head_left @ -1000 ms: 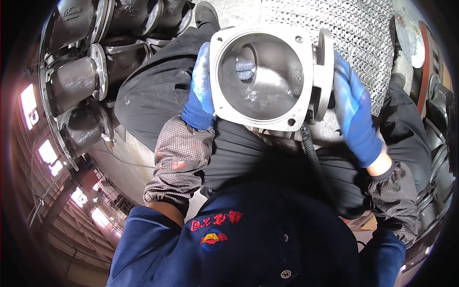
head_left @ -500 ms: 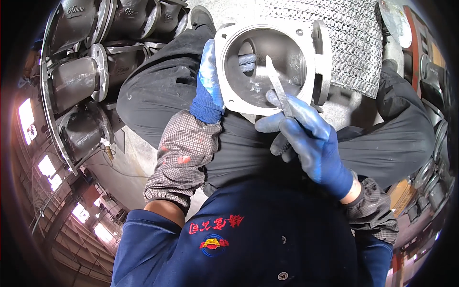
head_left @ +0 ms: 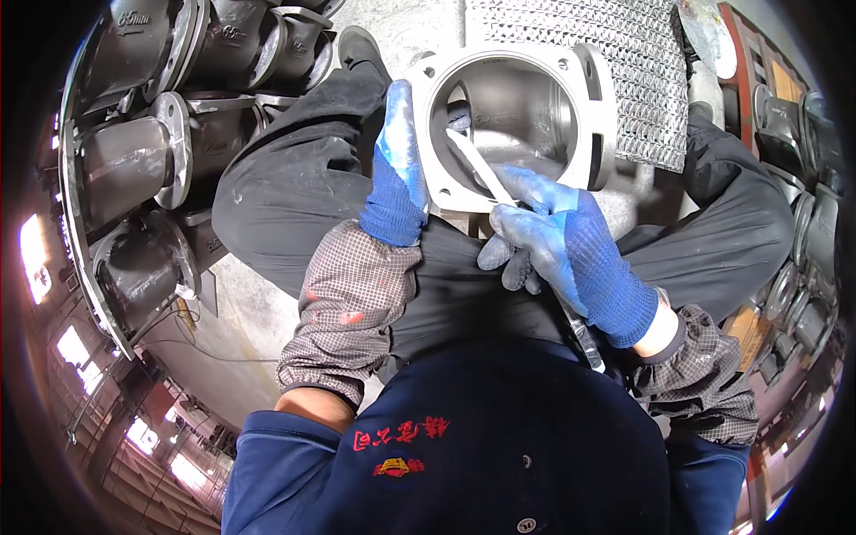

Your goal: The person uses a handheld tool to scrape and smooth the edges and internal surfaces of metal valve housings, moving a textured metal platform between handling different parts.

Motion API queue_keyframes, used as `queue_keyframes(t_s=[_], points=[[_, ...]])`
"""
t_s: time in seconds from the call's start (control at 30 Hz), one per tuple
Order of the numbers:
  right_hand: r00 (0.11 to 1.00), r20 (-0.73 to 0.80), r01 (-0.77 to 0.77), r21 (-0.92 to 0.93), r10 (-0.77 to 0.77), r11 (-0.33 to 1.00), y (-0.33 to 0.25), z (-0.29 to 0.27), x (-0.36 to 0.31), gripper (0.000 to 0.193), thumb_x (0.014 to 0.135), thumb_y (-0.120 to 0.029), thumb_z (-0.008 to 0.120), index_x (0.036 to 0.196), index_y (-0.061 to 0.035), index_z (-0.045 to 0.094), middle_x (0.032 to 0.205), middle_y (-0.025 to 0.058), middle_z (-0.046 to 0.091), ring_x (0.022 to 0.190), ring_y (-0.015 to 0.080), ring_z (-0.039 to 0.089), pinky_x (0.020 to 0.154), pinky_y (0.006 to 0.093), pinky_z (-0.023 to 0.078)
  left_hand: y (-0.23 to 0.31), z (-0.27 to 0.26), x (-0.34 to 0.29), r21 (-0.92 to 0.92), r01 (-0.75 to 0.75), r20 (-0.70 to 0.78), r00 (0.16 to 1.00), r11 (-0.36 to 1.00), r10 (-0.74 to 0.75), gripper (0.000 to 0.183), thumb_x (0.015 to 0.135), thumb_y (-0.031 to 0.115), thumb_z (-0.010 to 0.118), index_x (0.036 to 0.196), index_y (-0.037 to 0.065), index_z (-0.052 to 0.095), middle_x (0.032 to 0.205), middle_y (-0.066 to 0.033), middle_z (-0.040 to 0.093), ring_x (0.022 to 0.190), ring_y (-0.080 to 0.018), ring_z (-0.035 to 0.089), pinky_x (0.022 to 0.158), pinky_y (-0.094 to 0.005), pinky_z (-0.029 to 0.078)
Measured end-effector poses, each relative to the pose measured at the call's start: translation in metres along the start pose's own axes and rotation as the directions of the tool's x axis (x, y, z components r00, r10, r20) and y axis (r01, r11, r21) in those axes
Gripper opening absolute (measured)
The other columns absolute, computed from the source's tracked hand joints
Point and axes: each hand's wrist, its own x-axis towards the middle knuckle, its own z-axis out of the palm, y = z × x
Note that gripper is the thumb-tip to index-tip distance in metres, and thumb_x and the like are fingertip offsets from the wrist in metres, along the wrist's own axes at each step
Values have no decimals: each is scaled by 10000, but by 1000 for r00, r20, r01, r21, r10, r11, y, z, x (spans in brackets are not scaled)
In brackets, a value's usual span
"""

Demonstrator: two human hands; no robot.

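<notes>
— What do you have on the left?

— My left hand (head_left: 399,165), in a blue glove, clasps the left side of the casting (head_left: 526,102). Gloved fingertips (head_left: 459,116) show through its side opening (head_left: 458,96).

— And the right?

— My right hand (head_left: 562,241) pinches a slim tool (head_left: 480,169) between thumb and forefinger, its other fingers curled beneath. The tool slants leftward from that hand into the casting's round mouth, its tip near those fingertips. I can't tell whether it touches the wall.

— Where's the casting itself?

— Beside my left hand and just beyond my right, between the bent legs (head_left: 294,178), mouth toward the camera. A flange (head_left: 599,116) stands on the side away from my left hand. I can't see what bears the weight.

— What's around?

— Beyond both hands, a metal mat (head_left: 646,89). Well left of my left hand, dark castings (head_left: 125,165) in rows; well right of my right, more metal parts (head_left: 780,120).
</notes>
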Motion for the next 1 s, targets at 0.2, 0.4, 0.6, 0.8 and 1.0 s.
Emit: queue_keyframes(t_s=[0.2, 0.4, 0.6, 0.8, 1.0], points=[[1000, -22, 19, 46, -18, 999, 2, 8, 7, 386, 939, -112, 457, 1296, 31, 435, 692, 76, 605, 506, 94, 562, 434, 201, 438, -3, 3, 0, -192, 38, -1, 999, 981, -38, 484, 974, 428, 379, 1233, 38, 501, 1080, -116, 589, 901, -187, 613, 769, -312, 536], [1000, -21, 1, 23, -1, 1000, 2, 8, 12, 407, 938, -137, 463, 1295, 54, 415, 725, 103, 631, 506, 116, 591, 405, 193, 435, 5, 7, -3, -147, 93, 31, 995, 985, -90, 350, 1005, 246, 279, 1219, 11, 427, 1134, -152, 538, 978, -201, 586, 819, -296, 520], [999, -31, -20, 6, 20, 1000, -2, 10, 16, 353, 923, -71, 461, 1259, 36, 462, 697, 106, 619, 501, 124, 593, 396, 217, 457, 12, 12, -9, -105, 105, -4, 994, 989, -106, 421, 1011, 311, 269, 1268, 5, 402, 1156, -153, 533, 1007, -191, 576, 836, -290, 512], [997, 10, 82, -57, -82, 995, 12, 16, 20, 422, 931, -134, 465, 1303, 50, 387, 739, 108, 638, 484, 117, 574, 403, 203, 436, 17, 14, -13, -125, 98, -3, 995, 987, -100, 479, 1010, 332, 287, 1336, -16, 342, 1214, -166, 513, 1086, -193, 537, 910, -296, 474], [982, 189, 34, -43, -25, 999, -1, 9, 22, 500, 969, -224, 406, 1374, 52, 304, 760, 111, 664, 449, 94, 549, 375, 180, 414, 13, 11, -14, 130, -90, 47, 995, 987, 85, 488, 1009, 344, 282, 1325, -20, 352, 1189, -177, 518, 1063, -212, 552, 891, -293, 489]])
